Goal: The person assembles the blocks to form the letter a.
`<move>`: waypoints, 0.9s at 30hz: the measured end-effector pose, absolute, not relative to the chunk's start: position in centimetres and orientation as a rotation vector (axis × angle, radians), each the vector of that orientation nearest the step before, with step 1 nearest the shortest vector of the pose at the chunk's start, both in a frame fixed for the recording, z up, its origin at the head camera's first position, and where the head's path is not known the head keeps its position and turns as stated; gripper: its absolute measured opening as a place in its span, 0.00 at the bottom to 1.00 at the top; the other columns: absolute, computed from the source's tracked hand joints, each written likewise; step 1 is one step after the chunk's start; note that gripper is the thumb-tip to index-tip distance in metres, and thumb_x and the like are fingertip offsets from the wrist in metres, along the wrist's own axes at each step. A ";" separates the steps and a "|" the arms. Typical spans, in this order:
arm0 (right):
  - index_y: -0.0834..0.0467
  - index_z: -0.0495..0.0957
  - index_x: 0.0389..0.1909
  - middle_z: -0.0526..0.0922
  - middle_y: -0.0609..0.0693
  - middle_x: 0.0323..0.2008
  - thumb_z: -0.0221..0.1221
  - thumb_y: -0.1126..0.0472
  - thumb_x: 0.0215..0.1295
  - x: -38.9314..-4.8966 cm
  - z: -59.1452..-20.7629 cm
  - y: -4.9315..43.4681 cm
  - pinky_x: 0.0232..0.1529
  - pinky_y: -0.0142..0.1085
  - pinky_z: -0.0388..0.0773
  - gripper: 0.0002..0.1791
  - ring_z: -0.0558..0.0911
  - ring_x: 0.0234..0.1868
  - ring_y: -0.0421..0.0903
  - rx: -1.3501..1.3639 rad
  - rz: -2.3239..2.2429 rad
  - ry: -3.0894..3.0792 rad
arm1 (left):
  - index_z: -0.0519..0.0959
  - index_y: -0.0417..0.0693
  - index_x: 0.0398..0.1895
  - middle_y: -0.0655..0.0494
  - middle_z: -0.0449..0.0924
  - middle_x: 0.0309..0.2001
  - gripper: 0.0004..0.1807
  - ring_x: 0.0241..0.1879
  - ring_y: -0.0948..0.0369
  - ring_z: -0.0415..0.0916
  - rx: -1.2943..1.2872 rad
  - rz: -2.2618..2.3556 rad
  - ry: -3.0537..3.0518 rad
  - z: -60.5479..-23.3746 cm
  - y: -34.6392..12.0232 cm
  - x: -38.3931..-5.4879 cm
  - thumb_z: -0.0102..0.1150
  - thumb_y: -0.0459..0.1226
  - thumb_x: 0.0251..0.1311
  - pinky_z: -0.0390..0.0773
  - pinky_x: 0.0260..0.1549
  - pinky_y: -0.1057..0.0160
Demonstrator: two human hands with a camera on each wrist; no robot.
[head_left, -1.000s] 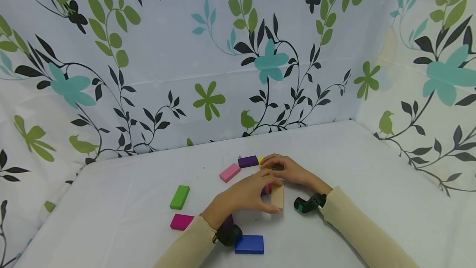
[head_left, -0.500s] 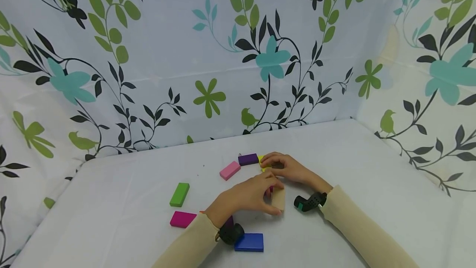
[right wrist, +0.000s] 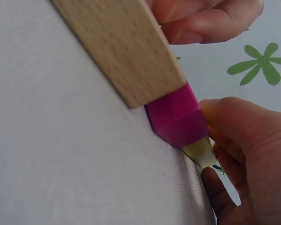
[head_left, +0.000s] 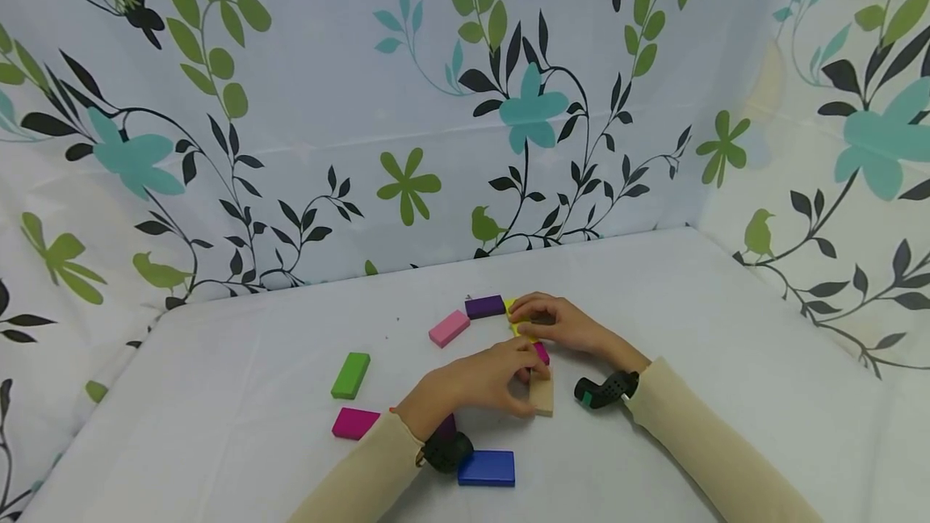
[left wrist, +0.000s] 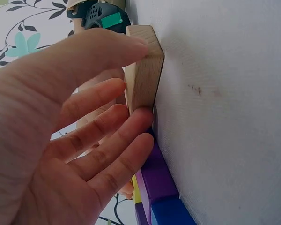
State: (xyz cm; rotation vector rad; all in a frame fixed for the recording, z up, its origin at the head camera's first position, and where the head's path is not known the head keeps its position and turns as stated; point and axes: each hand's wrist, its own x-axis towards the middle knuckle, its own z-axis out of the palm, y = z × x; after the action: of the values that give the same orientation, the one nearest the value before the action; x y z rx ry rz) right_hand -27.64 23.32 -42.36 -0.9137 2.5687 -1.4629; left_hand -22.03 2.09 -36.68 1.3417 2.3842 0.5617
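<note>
My left hand point(head_left: 472, 382) holds a plain wooden block point(head_left: 542, 397) end to end. In the left wrist view its thumb lies on one end of the wood and fingertips meet the other. Just beyond, a magenta block point(head_left: 542, 353) touches or nearly touches the wooden one, partly behind the left fingers. My right hand point(head_left: 563, 326) pinches a yellow block point(head_left: 523, 332) farther back, with much of it hidden by the fingers. The right wrist view shows the wooden, magenta point(right wrist: 178, 117) and yellow point(right wrist: 201, 152) blocks in one line, the right thumb beside the magenta-yellow joint.
A dark purple block point(head_left: 484, 307) and a pink block point(head_left: 449, 328) lie left of the right hand. Green point(head_left: 351, 375), magenta point(head_left: 355, 423) and blue point(head_left: 486, 468) blocks lie nearer. Another purple block point(head_left: 446, 427) is partly under the left wrist. A patterned cloth point(head_left: 327, 103) stands behind.
The wooden block and left hand have shifted slightly toward me. More of the magenta and yellow blocks shows between the hands. The head view has tilted a little.
</note>
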 end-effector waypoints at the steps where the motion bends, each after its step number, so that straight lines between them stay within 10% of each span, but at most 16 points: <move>1: 0.59 0.81 0.52 0.75 0.56 0.60 0.60 0.63 0.67 -27.7 -42.3 23.3 0.65 0.52 0.65 0.13 0.69 0.66 0.56 -0.911 -1.462 2.570 | 0.78 0.46 0.55 0.57 0.70 0.53 0.24 0.45 0.69 0.72 1.344 0.554 2.389 -36.6 2.1 -22.0 0.70 0.40 0.55 0.70 0.48 0.75; 27: 0.62 0.80 0.52 0.75 0.59 0.60 0.59 0.65 0.67 -27.2 -41.9 22.9 0.65 0.54 0.64 0.14 0.69 0.65 0.58 -0.901 -1.479 2.561 | 0.78 0.47 0.56 0.60 0.72 0.50 0.25 0.43 0.71 0.72 1.317 0.465 2.459 -36.1 2.5 -21.3 0.71 0.44 0.55 0.70 0.44 0.77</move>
State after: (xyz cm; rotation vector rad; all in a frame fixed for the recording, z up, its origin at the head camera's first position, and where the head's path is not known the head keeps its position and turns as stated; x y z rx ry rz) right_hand -27.23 22.94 -41.92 -0.9013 2.5612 -1.4789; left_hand -21.30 2.50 -36.05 1.3166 2.4589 0.4653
